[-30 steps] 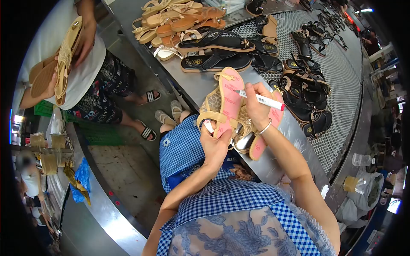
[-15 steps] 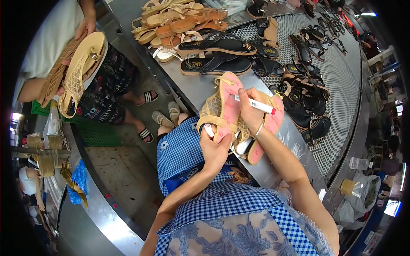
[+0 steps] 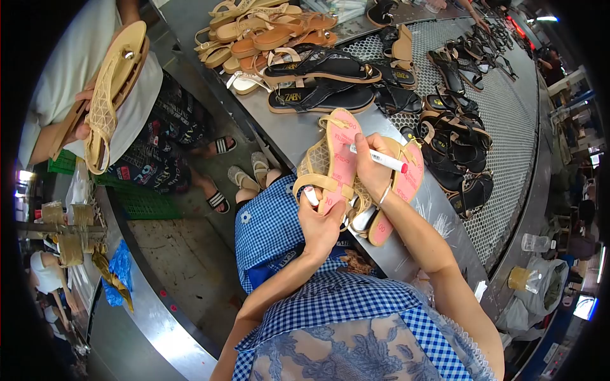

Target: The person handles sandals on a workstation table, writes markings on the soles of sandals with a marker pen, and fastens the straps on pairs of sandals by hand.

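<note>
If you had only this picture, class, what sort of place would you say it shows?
Probably a shoe factory or workshop: black sandals lie along a perforated surface, tan sandals are heaped nearby, and the right hand holds a marker.

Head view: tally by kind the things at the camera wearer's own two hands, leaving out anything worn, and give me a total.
Pink-faced sandals: 2
Marker, in the right hand: 1
Small white-and-red piece, perhaps a cap, in the left hand: 1
Total: 4
</note>
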Demonstrator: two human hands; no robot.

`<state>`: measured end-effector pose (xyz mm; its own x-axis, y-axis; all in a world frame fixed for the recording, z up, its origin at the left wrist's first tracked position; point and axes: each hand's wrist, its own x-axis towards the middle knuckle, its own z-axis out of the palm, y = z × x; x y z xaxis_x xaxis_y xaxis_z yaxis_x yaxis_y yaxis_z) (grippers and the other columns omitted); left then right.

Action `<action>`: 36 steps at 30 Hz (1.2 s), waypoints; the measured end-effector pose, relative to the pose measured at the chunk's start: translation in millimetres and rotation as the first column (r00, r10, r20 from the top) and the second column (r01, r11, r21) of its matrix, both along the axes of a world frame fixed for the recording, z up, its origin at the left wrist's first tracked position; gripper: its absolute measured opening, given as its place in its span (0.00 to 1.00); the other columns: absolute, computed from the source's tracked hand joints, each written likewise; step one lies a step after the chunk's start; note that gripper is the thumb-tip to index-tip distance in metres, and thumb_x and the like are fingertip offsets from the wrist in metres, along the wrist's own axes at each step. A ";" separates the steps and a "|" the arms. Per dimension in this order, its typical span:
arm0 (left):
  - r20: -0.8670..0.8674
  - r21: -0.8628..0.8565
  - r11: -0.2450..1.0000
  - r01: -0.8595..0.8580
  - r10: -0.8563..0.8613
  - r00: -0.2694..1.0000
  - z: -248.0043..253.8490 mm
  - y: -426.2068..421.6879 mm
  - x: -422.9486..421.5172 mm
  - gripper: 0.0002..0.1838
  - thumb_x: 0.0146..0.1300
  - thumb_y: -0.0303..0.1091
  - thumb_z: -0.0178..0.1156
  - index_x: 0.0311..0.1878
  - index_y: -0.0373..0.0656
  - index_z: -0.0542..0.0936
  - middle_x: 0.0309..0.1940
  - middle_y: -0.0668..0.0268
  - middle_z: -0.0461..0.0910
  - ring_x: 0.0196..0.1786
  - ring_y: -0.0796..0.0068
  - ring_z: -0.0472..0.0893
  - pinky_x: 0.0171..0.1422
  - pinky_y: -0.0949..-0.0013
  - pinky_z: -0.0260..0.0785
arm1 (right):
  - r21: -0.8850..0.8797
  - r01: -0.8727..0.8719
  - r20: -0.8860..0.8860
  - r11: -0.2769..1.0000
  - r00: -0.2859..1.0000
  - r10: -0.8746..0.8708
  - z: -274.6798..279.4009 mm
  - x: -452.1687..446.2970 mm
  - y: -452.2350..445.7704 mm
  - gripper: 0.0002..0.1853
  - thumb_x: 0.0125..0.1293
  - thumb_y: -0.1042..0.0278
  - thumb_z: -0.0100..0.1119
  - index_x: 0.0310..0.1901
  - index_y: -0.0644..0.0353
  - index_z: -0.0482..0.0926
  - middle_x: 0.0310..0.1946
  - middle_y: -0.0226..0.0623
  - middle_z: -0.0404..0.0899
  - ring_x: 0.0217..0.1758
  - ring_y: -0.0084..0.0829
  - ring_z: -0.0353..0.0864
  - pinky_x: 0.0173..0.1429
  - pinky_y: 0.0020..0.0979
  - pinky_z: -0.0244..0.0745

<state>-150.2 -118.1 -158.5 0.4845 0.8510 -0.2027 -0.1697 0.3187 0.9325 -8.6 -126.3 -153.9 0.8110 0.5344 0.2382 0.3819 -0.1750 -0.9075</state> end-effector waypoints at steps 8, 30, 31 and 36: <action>0.013 -0.010 1.000 -0.004 0.004 1.000 -2.7 0.6 -0.3 0.16 0.47 0.16 0.59 0.37 0.39 0.66 0.34 0.67 0.74 0.35 0.80 0.75 0.39 0.77 0.69 | 0.019 -0.035 0.078 0.999 0.996 0.033 -2.2 2.4 -6.2 0.16 0.60 0.60 0.57 0.20 0.61 0.72 0.12 0.34 0.72 0.15 0.21 0.68 0.22 0.27 0.64; -0.234 0.175 0.943 0.283 -0.239 0.942 16.4 13.3 -11.6 0.16 0.60 0.33 0.56 0.45 0.35 0.65 0.38 0.61 0.74 0.34 0.71 0.77 0.37 0.71 0.69 | 0.359 -0.171 -0.318 0.918 0.902 0.292 61.4 13.3 -22.0 0.16 0.66 0.58 0.48 0.25 0.59 0.68 0.18 0.29 0.69 0.17 0.16 0.63 0.22 0.18 0.55; -0.239 0.171 0.944 0.283 -0.239 0.941 24.3 15.6 -17.0 0.16 0.60 0.33 0.56 0.45 0.35 0.65 0.38 0.61 0.74 0.34 0.71 0.77 0.37 0.71 0.69 | 0.312 -0.231 -0.239 0.922 0.920 0.311 68.5 9.4 -26.1 0.19 0.67 0.54 0.45 0.25 0.61 0.69 0.19 0.31 0.70 0.17 0.16 0.63 0.23 0.18 0.56; -0.536 0.630 0.635 0.448 -0.062 0.842 54.8 26.4 -28.3 0.13 0.65 0.38 0.47 0.47 0.40 0.68 0.41 0.55 0.74 0.34 0.54 0.78 0.31 0.62 0.70 | 0.291 -0.422 -0.242 0.859 0.836 0.492 97.1 -19.3 -44.4 0.28 0.68 0.47 0.37 0.24 0.65 0.72 0.13 0.33 0.68 0.11 0.17 0.61 0.16 0.18 0.54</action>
